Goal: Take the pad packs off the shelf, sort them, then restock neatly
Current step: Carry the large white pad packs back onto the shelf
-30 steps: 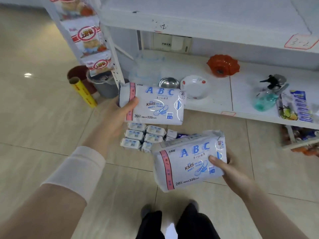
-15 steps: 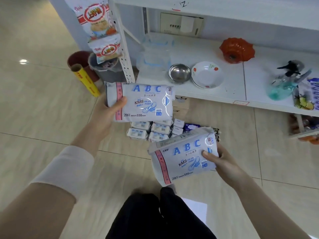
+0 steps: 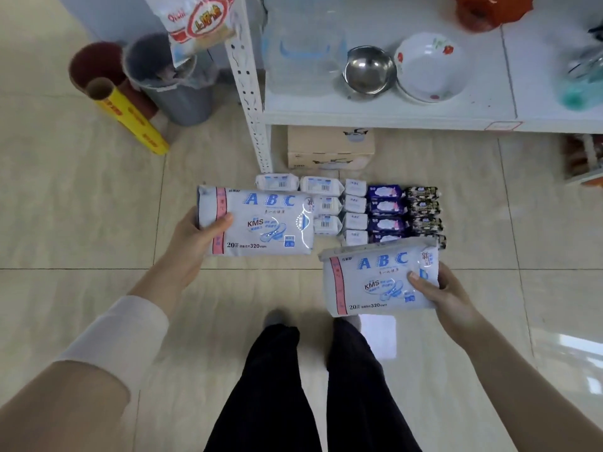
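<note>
My left hand (image 3: 192,239) grips a large white ABC pad pack (image 3: 261,223) by its left end, held above the floor. A second large white ABC pad pack (image 3: 375,278) is gripped at its right edge by my right hand (image 3: 440,291), lower and closer to me. On the floor between them and the shelf lie sorted rows: small white pad packs (image 3: 321,185), narrower white packs (image 3: 355,203), dark blue packs (image 3: 385,207) and black patterned packs (image 3: 422,207). The white shelf (image 3: 391,120) stands just beyond them.
The shelf carries a steel bowl (image 3: 368,71), a white flowered bowl (image 3: 427,66), clear containers (image 3: 303,50) and an orange dish (image 3: 483,11). A cardboard box (image 3: 329,148) sits under it. Left stand a grey bin (image 3: 169,79), a yellow roll (image 3: 130,119) and hanging snack bags (image 3: 199,24).
The view has tilted down toward the floor and my legs. Both hands have lowered their ABC packs closer to the sorted rows on the floor.
</note>
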Demonstrator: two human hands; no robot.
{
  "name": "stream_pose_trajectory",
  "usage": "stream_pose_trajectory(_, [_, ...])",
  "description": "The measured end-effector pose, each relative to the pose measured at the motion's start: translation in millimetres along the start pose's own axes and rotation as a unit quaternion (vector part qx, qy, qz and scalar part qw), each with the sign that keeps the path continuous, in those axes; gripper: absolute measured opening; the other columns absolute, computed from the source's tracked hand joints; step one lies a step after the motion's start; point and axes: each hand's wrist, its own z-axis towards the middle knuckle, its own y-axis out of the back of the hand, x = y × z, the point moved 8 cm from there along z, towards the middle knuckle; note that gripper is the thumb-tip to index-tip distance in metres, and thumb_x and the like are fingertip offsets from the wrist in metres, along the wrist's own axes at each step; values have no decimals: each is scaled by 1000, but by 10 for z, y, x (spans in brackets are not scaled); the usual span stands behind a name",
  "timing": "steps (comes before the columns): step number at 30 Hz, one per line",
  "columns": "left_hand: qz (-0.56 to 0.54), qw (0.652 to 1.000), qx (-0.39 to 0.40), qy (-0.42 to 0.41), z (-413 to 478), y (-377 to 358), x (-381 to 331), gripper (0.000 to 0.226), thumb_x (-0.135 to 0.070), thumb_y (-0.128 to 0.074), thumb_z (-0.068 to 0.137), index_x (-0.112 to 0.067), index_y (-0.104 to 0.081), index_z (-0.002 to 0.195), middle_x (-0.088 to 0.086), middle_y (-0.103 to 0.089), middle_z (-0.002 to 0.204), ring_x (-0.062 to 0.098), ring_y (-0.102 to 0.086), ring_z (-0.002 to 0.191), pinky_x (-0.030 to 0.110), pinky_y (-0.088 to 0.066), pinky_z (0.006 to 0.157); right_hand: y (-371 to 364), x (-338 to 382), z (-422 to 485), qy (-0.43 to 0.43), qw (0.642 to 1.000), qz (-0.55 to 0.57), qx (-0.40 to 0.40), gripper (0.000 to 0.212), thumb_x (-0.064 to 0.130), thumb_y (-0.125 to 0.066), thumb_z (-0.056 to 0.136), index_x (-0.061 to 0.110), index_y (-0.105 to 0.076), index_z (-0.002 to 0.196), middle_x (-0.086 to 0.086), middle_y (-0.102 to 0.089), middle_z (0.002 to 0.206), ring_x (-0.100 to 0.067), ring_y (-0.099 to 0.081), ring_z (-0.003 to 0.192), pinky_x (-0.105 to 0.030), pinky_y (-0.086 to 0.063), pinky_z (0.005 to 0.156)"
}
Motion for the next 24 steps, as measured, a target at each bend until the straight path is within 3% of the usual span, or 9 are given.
stream_pose_trajectory(5, [14, 999, 2, 44, 284, 111, 634, 65, -39, -76, 56, -11, -62, 113, 6, -71, 104, 24, -67, 95, 42, -53, 87, 23, -459, 355, -20, 999, 1, -32, 90, 54, -85, 48, 8, -55, 119, -12, -67, 113, -30, -66, 101, -39, -56, 79])
stream_pose_trajectory(9, [23, 997, 13, 71, 689, 96, 1414, 52, -28, -69, 70, -10, -59, 118, 10, -68, 112, 28, -65, 102, 44, -54, 87, 108, -1100, 973, -57, 997, -43, -35, 96, 57, -85, 42, 7, -54, 118, -11, -68, 111, -28, -66, 100, -43, -54, 81])
stream_pose_trajectory(12, [33, 995, 4, 94, 1080, 133, 2131, 46, -27, -69, 69, -15, -61, 113, 7, -69, 109, 29, -65, 102, 45, -54, 85, 183, -1665, 1553, -77, 993, -84, -19, 94, 59, -84, 39, 9, -56, 114, -10, -69, 107, -26, -67, 97, -34, -55, 68])
stream_pose_trajectory(16, [53, 994, 4, 98, 1616, 115, 3013, 38, -26, -70, 66, -22, -63, 103, -3, -74, 95, 27, -67, 95, 34, -58, 76, 277, -2350, 2329, -87, 990, -112, -21, 96, 60, -85, 34, 14, -55, 113, -6, -68, 110, -24, -65, 99, -38, -53, 77])
stream_pose_trajectory(19, [53, 995, 21, 79, 2027, 75, 3595, 43, -31, -74, 63, -25, -63, 104, -5, -73, 98, 19, -69, 92, 29, -58, 73, 258, -2733, 2850, -54, 990, -125, -24, 100, 66, -83, 27, 18, -56, 111, -4, -68, 109, -22, -64, 100, -40, -52, 83])
stream_pose_trajectory(24, [21, 999, 9, 39, 2682, 196, 4422, 64, -46, -81, 50, -28, -61, 108, -4, -71, 106, 17, -68, 96, 28, -57, 73, 121, -3312, 3590, 20, 990, -137, -21, 64, 37, -75, 58, 14, -53, 114, -1, -68, 106, -21, -64, 102, -35, -54, 78])
